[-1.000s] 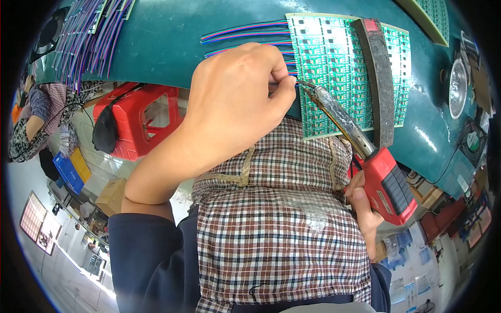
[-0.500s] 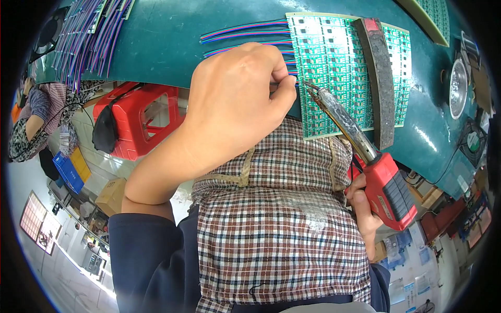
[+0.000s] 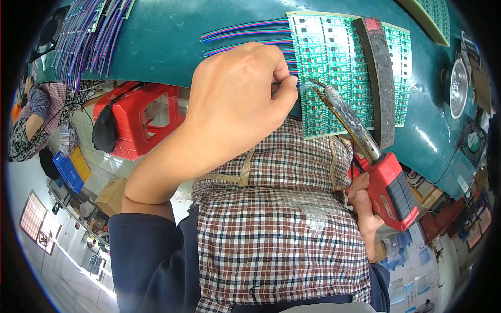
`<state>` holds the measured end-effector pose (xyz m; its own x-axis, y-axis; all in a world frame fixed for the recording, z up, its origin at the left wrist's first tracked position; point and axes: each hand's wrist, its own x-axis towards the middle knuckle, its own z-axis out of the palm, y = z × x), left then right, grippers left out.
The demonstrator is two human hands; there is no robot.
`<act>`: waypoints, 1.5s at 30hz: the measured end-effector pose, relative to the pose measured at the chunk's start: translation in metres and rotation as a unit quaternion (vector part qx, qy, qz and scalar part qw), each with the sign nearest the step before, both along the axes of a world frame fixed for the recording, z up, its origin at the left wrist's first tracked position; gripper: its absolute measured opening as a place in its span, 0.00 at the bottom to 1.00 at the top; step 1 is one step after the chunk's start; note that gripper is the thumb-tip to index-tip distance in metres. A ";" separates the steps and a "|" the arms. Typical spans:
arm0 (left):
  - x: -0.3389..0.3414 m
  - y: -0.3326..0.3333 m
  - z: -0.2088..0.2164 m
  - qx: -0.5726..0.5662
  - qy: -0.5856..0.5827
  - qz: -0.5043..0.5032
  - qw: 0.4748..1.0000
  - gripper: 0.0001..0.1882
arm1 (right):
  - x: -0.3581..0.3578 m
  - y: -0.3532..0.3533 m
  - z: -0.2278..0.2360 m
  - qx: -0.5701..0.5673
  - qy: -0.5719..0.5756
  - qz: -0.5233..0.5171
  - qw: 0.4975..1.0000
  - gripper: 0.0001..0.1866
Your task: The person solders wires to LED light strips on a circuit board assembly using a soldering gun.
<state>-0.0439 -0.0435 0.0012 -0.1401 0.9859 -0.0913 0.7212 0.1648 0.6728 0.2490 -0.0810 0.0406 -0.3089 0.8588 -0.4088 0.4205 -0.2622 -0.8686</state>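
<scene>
Behind left hand [image 3: 237, 91], wires [image 3: 214, 52] partly hidden

We see a green circuit-board panel [image 3: 315, 52], red-and-black soldering iron [image 3: 391, 190], blue-and-red wires [image 3: 245, 32] and brown-black-and-white checked apron [image 3: 287, 224].

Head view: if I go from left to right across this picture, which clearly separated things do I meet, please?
Blue and yellow box → red plastic stool → the person's left hand → green circuit-board sheet → round metal dish.
</scene>
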 end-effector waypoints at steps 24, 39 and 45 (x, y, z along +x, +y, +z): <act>0.001 -0.003 -0.003 0.008 -0.001 -0.001 1.000 0.09 | 0.000 0.002 -0.002 0.016 0.013 0.025 0.999 0.07; -0.001 -0.003 0.000 0.008 0.001 -0.007 1.000 0.08 | -0.007 0.004 0.001 0.013 0.035 -0.041 0.998 0.09; -0.016 0.010 0.016 0.038 0.055 -0.028 0.997 0.07 | -0.005 0.005 0.000 0.036 0.075 -0.063 0.995 0.10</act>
<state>-0.0604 -0.0339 0.0171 -0.0902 0.9959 -0.0040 0.7981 0.0747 0.5979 0.2438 -0.0761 0.0408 -0.2492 0.9201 -0.3021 0.2531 -0.2392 -0.9374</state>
